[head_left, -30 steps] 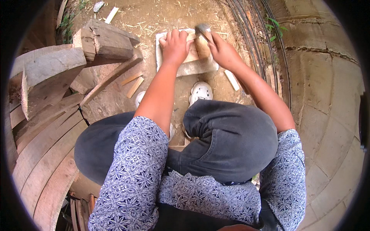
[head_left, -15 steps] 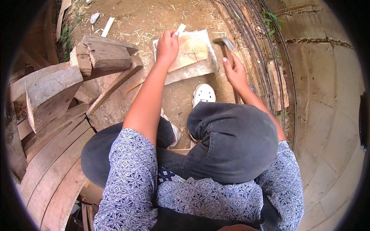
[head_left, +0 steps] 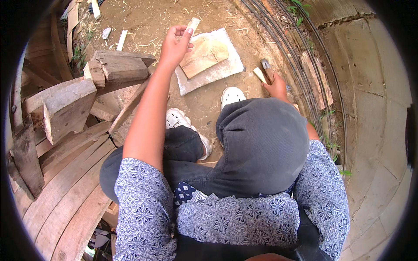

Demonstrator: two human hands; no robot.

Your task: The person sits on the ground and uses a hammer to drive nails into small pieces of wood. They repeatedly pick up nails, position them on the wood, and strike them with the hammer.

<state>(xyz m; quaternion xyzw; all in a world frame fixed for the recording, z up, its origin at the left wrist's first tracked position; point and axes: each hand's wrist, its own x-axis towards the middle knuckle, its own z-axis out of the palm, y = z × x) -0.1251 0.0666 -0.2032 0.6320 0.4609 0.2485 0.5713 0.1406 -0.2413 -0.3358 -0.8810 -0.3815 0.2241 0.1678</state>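
Out in front, my left hand [head_left: 174, 45] pinches a short pale strip of wood [head_left: 193, 25] between thumb and fingers, above the far left corner of a flat board. That board [head_left: 202, 58] is light brown, has a dark crack, and rests on a whitish slab [head_left: 235, 63] on the ground. To the right, my right hand [head_left: 277, 88] is closed round the brown handle of a hammer [head_left: 265, 64], low beside my knee. A pale wedge-like piece of wood [head_left: 259, 75] shows beside the hammer handle, close to the fingers; I cannot tell whether they touch it.
Stacked timber blocks [head_left: 69, 104] and long planks [head_left: 65, 191] crowd the left side. Long dark rods [head_left: 289, 48] run along the right, next to a pale wall [head_left: 365, 108]. Wood shavings and loose strips [head_left: 122, 40] litter the dirt. My white shoes [head_left: 232, 95] stand just short of the slab.
My right hand has drawn back and right, lowering the hammer away from the slab. My left hand has shifted left and farther out with the wood strip. The pale wedge-like piece now shows beside the hammer.
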